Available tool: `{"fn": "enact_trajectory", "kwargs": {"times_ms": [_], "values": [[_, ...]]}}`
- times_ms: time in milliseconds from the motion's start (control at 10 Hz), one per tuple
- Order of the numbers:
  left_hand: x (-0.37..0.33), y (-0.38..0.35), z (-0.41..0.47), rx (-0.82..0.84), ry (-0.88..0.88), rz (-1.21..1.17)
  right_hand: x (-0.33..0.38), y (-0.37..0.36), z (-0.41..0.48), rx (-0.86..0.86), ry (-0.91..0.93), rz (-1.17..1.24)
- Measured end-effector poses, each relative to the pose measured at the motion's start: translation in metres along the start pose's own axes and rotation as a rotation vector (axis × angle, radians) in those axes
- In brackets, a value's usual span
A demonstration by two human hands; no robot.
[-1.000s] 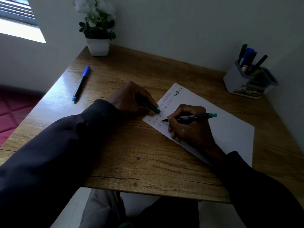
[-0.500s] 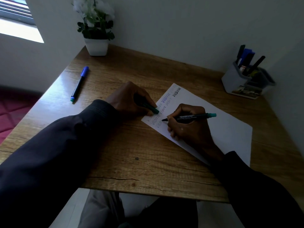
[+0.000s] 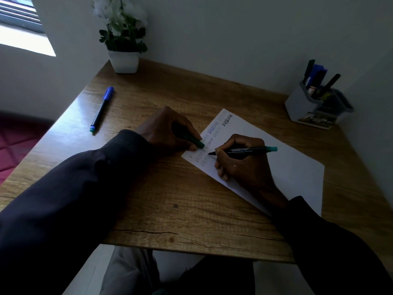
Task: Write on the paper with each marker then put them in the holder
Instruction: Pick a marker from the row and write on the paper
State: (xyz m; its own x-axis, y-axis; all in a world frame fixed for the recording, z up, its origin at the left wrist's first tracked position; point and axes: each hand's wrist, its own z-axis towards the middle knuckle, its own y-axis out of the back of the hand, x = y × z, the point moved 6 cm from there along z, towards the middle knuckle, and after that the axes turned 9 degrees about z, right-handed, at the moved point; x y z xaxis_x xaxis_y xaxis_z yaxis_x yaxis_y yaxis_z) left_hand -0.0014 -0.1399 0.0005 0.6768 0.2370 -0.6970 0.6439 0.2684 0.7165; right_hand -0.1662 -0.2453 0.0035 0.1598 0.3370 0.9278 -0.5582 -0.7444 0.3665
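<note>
Two hands, right hand (image 3: 244, 167) fingers (image 3: 238, 140) pinching green marker (image 3: 247, 149), tip on paper (image 3: 287, 173) just ahead of fingers, left hand (image 3: 163, 130) curled round cap (image 3: 197, 143).

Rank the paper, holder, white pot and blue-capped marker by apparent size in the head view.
1. paper
2. holder
3. white pot
4. blue-capped marker, longer than the pot but thinner, so unsure.

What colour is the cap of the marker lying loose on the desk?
Blue cap, clearest in the head view.
</note>
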Motion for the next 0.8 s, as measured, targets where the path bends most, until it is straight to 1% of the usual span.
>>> {"fn": "enact_trajectory", "kwargs": {"times_ms": [400, 500, 600, 700, 800], "values": [[0.0, 0.0, 0.0, 0.0, 0.005, -0.012, -0.004, 0.003, 0.003, -0.015, -0.019, -0.023], [0.0, -0.001, 0.0, 0.002, 0.007, -0.005, -0.008, 0.002, 0.003, -0.029, -0.02, 0.014], [0.001, -0.001, 0.001, 0.004, 0.006, -0.01, -0.01, 0.005, 0.01, 0.002, 0.06, 0.165], [0.001, -0.001, 0.001, -0.003, 0.014, -0.008, -0.018, 0.013, 0.012, -0.049, -0.005, 0.394], [0.001, -0.002, 0.0, -0.001, 0.021, -0.015, -0.021, 0.014, 0.017, -0.029, -0.099, 0.564]]}}
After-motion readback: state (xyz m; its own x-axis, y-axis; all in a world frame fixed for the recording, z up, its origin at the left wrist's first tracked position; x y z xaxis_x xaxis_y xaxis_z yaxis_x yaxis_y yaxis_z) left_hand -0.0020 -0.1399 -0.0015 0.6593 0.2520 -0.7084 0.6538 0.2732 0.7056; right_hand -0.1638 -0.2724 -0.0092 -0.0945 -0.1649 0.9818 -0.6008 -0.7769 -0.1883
